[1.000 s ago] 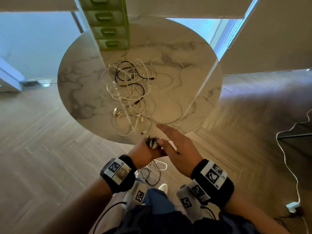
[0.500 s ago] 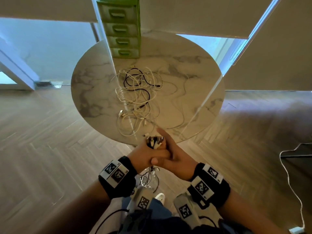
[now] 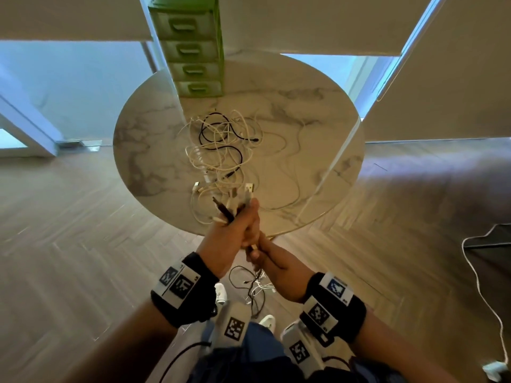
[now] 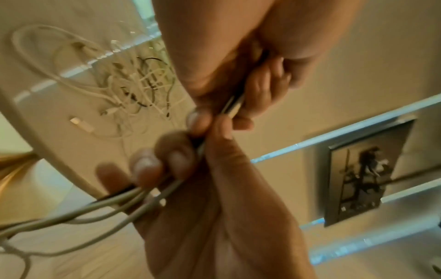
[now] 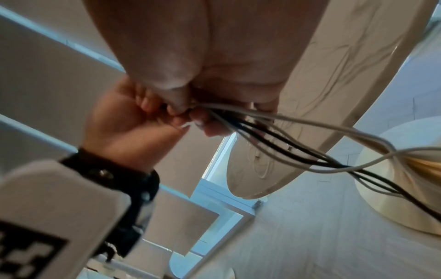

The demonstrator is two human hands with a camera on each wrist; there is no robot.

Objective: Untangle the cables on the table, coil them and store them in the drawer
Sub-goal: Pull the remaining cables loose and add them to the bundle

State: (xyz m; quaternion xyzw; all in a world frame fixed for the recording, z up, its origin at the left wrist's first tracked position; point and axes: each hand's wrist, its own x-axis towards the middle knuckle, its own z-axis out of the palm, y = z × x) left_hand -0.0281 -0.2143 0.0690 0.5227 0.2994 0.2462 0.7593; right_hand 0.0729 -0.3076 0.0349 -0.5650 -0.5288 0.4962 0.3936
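My left hand (image 3: 235, 228) grips a bundle of white and black cables (image 3: 233, 201) just in front of the round marble table (image 3: 304, 106), plugs sticking up above the fist. Directly below it my right hand (image 3: 265, 255) curls round the same bundle, whose loose lengths (image 3: 253, 286) hang toward the floor. In the left wrist view my right hand's fingers (image 4: 145, 166) wrap the strands (image 4: 107, 203). The right wrist view shows the strands (image 5: 310, 132) trailing off to the right. A tangle of white and black cables (image 3: 221, 150) lies mid-table. A green drawer unit (image 3: 190, 51) stands at the table's far edge, drawers closed.
A white cable (image 3: 481, 272) snakes over the wooden floor at the right and ends at an adapter (image 3: 495, 369). The table's round base (image 5: 393, 188) stands under the top. White shoes (image 3: 266, 320) show below my hands.
My right hand, open beside the left a second ago, has closed round the bundle beneath the left fist. Both hands have lifted the cable ends higher in front of the table.
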